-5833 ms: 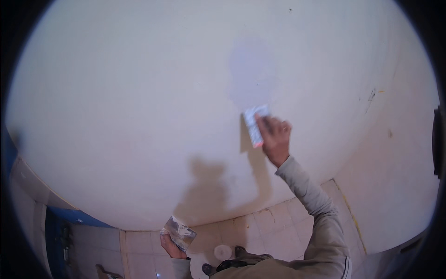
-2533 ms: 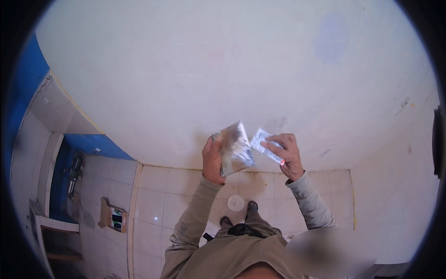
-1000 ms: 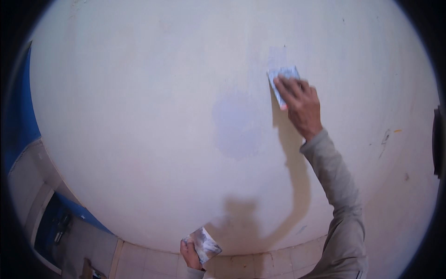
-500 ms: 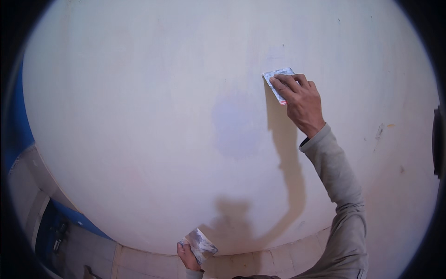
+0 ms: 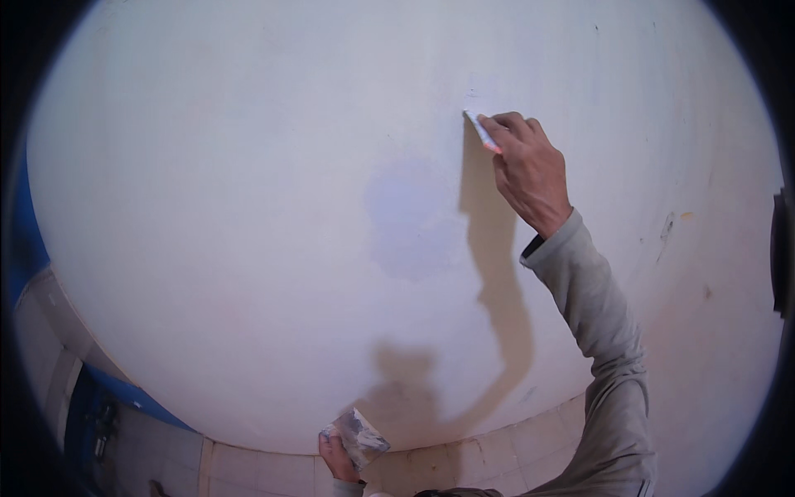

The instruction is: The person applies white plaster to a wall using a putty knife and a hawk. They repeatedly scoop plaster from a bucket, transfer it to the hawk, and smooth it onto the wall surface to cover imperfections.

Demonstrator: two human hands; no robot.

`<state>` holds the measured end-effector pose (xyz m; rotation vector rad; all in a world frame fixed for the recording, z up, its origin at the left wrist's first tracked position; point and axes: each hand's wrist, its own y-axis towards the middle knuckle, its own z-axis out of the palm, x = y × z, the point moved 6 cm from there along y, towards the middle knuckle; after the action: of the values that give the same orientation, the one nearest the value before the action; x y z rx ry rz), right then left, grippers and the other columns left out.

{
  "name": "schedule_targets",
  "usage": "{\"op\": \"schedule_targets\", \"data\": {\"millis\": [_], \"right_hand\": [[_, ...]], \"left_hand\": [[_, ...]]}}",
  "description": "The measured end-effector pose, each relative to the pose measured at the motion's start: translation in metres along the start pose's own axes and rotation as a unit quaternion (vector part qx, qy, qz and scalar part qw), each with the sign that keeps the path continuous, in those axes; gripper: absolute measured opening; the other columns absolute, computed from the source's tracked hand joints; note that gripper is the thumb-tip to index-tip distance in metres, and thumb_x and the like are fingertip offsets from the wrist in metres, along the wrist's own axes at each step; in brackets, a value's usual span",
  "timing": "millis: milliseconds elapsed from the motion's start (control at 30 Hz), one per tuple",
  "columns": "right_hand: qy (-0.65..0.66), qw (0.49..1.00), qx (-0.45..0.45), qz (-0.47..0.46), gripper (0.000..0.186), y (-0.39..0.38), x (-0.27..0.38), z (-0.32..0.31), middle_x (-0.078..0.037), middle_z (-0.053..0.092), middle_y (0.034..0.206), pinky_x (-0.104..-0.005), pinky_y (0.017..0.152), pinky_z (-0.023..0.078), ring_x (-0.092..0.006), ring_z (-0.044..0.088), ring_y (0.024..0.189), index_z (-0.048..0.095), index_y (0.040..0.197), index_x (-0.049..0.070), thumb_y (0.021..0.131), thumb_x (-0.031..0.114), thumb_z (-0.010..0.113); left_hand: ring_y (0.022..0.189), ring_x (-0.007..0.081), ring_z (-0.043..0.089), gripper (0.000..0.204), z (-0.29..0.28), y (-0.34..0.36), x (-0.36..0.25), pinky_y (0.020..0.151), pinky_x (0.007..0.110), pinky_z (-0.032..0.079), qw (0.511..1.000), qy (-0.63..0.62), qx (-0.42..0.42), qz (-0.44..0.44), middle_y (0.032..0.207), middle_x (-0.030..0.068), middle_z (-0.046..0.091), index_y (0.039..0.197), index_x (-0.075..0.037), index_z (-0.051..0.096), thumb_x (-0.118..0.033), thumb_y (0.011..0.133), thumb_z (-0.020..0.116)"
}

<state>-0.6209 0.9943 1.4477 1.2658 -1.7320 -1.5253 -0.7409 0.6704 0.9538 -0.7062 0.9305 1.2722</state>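
Observation:
My right hand [image 5: 532,172] is raised to the upper middle of a pale wall [image 5: 224,224], closed on a thin flat putty scraper [image 5: 482,131]. The scraper shows almost edge-on, its upper end at the wall surface, with a reddish lower corner. Low in the view, my left hand [image 5: 335,454] grips a second flat square plate [image 5: 359,436] smeared with grey and white putty. A bluish-white patch [image 5: 410,219] marks the wall left of my right forearm. Some small dark marks [image 5: 473,89] lie just above the scraper.
Tiles [image 5: 265,472] line the foot of the wall. At the left, a blue surface [image 5: 29,236] borders the wall, with a metal fitting [image 5: 103,427] lower down. Scuffs [image 5: 667,225] dot the wall at right. My shadow falls across the middle.
My right hand has moved slightly up and left, and the scraper has turned from showing its broad face to nearly edge-on. My left hand holds its plate almost unmoved.

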Motion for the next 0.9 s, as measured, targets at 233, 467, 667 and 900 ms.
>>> {"op": "schedule_targets", "data": {"millis": [233, 467, 667, 900], "right_hand": [[-0.041, 0.99, -0.097, 0.094, 0.035, 0.022, -0.009, 0.004, -0.008, 0.06, 0.103, -0.0366, 0.076, 0.052, -0.0271, 0.059, 0.092, 0.063, 0.112, 0.008, 0.078, 0.005, 0.057], [0.014, 0.999, -0.028, -0.015, 0.034, -0.01, 0.009, 0.019, -0.001, 0.062, 0.104, -0.0372, 0.068, 0.052, -0.0236, 0.059, 0.094, 0.065, 0.109, 0.014, 0.076, 0.005, 0.061], [-0.1, 0.987, -0.031, -0.121, 0.046, 0.019, -0.066, 0.021, 0.005, 0.065, 0.113, -0.0346, 0.077, 0.044, -0.0186, 0.058, 0.099, 0.065, 0.117, 0.022, 0.077, 0.001, 0.062], [-0.013, 0.974, 0.224, -0.036, 0.03, -0.054, -0.102, 0.031, 0.002, 0.067, 0.099, -0.0343, 0.075, 0.042, -0.0176, 0.058, 0.095, 0.068, 0.107, 0.018, 0.084, 0.003, 0.058]], "left_hand": [[0.089, 0.0153, 0.058, 0.018, 0.003, 0.007, 0.013, 0.08, 0.03, 0.048, 1.0, 0.02, 0.011, -0.02, 0.1, 0.0066, 0.06, 0.106, -0.003, 0.053, -0.017, 0.097, 0.046], [0.091, 0.0164, 0.058, 0.021, -0.001, 0.001, -0.001, 0.081, 0.032, 0.048, 0.999, 0.049, -0.012, -0.016, 0.1, 0.0073, 0.061, 0.107, -0.001, 0.053, -0.017, 0.096, 0.045], [0.091, 0.0163, 0.057, 0.021, 0.01, 0.002, -0.003, 0.081, 0.032, 0.048, 0.998, 0.049, -0.018, -0.044, 0.1, 0.0071, 0.059, 0.107, -0.001, 0.053, -0.016, 0.096, 0.045], [0.101, 0.0232, 0.058, 0.034, -0.032, 0.012, 0.029, 0.087, 0.038, 0.049, 0.997, 0.055, 0.006, -0.049, 0.111, 0.0124, 0.06, 0.117, 0.001, 0.055, -0.024, 0.095, 0.046]]}}
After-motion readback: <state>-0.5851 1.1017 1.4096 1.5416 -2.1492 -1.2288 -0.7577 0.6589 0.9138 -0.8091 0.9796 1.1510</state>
